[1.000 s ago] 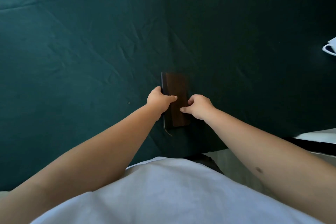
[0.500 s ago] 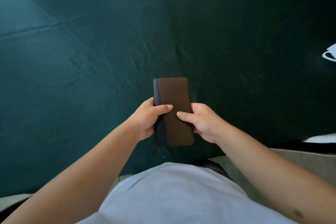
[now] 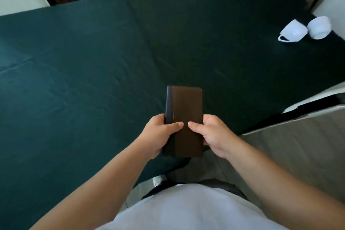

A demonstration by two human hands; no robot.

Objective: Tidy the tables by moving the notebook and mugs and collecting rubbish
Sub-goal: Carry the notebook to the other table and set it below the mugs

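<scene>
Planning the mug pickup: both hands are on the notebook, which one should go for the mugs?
Right. The two white mugs sit at the table's far right. The right hand is on that side; the left hand would have to cross over, and can keep holding the notebook.

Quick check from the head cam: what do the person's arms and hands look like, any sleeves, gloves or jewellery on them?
Both forearms are bare down to the wrist, with no sleeve showing. The left hand and right hand wear no gloves, and no rings, watch or bracelets show. A pale, plain top covers the torso at the bottom of the view.
</scene>
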